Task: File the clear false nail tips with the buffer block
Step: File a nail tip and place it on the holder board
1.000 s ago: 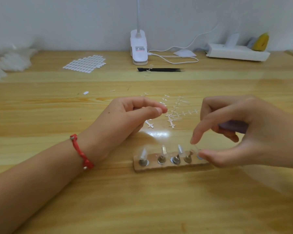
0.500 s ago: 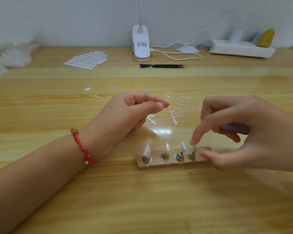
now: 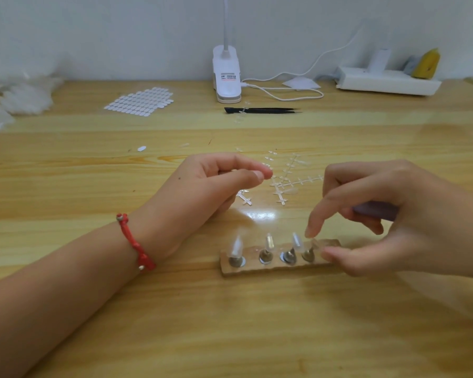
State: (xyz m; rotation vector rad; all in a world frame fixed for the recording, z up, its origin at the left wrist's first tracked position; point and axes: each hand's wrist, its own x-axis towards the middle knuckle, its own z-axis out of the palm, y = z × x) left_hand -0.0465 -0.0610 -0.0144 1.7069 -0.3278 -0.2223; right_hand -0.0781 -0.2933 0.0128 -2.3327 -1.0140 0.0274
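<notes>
A short wooden strip (image 3: 257, 267) lies on the table and holds a row of metal pegs, each topped with a clear false nail tip (image 3: 236, 246). My right hand (image 3: 399, 216) hovers at the strip's right end. Its index fingertip and thumb close around the rightmost clear tip (image 3: 316, 243). A purple buffer block (image 3: 377, 211) is tucked under the curled lower fingers of that hand. My left hand (image 3: 202, 186) rests on the table behind the strip, with its fingers loosely curled and nothing visible in them.
Clear plastic sprues (image 3: 287, 184) and loose tips lie behind the strip. Farther back are black tweezers (image 3: 262, 110), a sheet of white adhesive tabs (image 3: 139, 101), a white clip lamp base (image 3: 227, 77) with its cable, a white power strip (image 3: 388, 83) and plastic bags (image 3: 17, 102) at the left.
My right index finger and thumb have come closer together over the rightmost tip, hiding the last peg. My left hand has stayed in place. The view has shifted slightly.
</notes>
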